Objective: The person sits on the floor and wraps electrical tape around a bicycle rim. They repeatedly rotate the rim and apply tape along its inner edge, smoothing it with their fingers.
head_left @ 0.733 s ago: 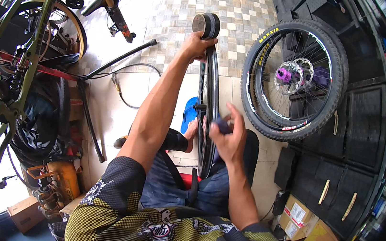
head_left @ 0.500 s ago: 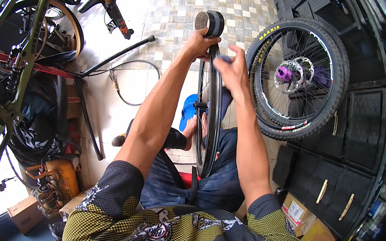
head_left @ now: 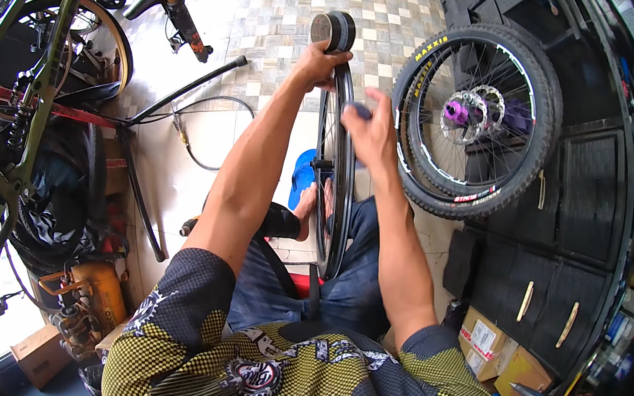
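Observation:
A bare bicycle wheel (head_left: 344,193), with black rim and no tyre, stands upright between my legs. My left hand (head_left: 319,68) is closed around the top of its rim, with a finger against a wide roll of dark tape (head_left: 343,32). That roll sits at the rim's far end, just beyond the hand. My right hand (head_left: 374,138) is beside the rim's right side, thumb and fingers closed on a small dark wad, perhaps a cloth (head_left: 358,110). Its index finger points up and away. Whether the wad touches the rim is hard to tell.
Tyred wheels (head_left: 402,113) with purple hubs lean against black cabinets (head_left: 585,203) on the right. A green bike frame (head_left: 50,86) hangs at left, above a black stand leg (head_left: 144,197). A cable (head_left: 210,98) lies on the tiled floor. Cardboard boxes (head_left: 485,345) stand at lower right.
My right hand and its dark wad have moved slightly down along the rim. My left hand keeps its hold by the tape roll. The whole view has shifted a little.

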`<state>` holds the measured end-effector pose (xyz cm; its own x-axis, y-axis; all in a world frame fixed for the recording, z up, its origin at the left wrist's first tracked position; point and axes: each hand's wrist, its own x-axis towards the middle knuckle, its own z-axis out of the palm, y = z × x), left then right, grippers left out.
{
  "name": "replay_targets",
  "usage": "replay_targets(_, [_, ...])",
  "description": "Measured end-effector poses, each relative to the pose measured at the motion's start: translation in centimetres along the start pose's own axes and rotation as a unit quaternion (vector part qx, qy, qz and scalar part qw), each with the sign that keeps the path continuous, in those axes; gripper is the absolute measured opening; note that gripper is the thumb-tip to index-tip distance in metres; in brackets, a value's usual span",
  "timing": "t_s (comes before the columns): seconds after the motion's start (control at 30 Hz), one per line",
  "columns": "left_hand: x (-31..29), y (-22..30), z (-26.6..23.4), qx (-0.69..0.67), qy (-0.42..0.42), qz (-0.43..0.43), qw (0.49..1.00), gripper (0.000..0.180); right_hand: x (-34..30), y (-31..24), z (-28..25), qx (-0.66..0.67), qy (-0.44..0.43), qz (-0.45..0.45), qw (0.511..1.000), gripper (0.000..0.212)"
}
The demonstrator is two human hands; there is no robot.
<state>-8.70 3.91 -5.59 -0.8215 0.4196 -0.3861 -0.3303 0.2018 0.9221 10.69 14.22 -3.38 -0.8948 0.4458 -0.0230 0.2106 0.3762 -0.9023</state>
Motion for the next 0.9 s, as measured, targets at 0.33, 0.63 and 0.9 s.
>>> replay_targets(0.33, [-0.3, -0.3, 0.7, 0.034, -0.001, -0.003, 0.999, 0.031, -25.4, 3.9, -2.8, 0.043, 0.044, 0.005, 0.998, 0.068])
replay_targets(0.63, [-6.2, 0.4, 1.6, 0.066, 0.014, 0.075, 0.995, 0.034, -22.8, 3.7, -1.9, 0.034, 0.088, -0.068, 0.993, 0.068])
replay_targets(0.9, [-15.5, -3.0, 1.6, 0.158, 0.119, 0.257, 0.946, 0.037, -15.0, -1.3, -1.4, 0.011, 0.055, -0.050, 0.997, 0.064])
